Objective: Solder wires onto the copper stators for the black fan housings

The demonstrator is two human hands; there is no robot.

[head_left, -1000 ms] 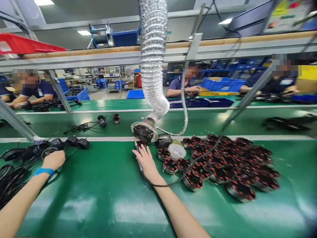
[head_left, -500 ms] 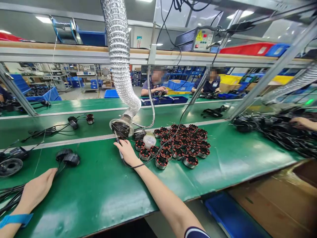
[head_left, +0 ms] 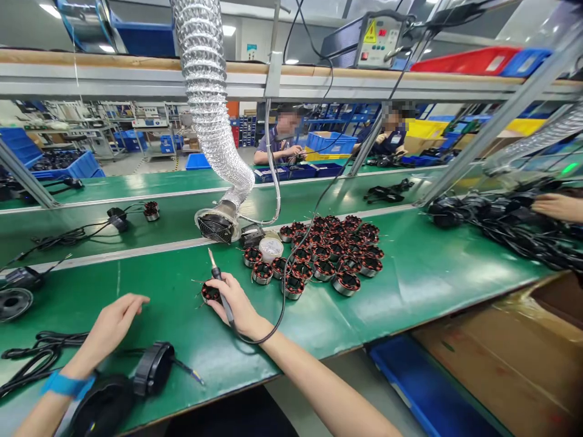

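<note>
In the head view my right hand [head_left: 237, 303] grips a soldering iron [head_left: 223, 297], its bare tip pointing up and away from me. The same hand's thumb and fingers also hold a motor stator [head_left: 210, 294] with red copper windings and thin wire ends. To the left, my left hand [head_left: 112, 325] hovers over the green bench, fingers stretched out and holding nothing. Below it lie a black round housing [head_left: 153, 368] with a stripped cable end and a second, darker round part [head_left: 102, 408]. Black cable [head_left: 40, 358] is looped beside my left wrist.
Several stators [head_left: 323, 258] cluster right of my hand, around a small white round tub [head_left: 271, 249]. A fan-fronted duct [head_left: 216, 224] hangs behind. Black cabled parts [head_left: 492, 224] pile at right, where another person's hand [head_left: 558, 206] rests. The iron's cord [head_left: 285, 285] arcs across the stators.
My right hand has drawn back from the duct towards me, now with a stator visible beside the iron. My left hand has let go of the cabled black housings, which now lie nearer the front edge.
</note>
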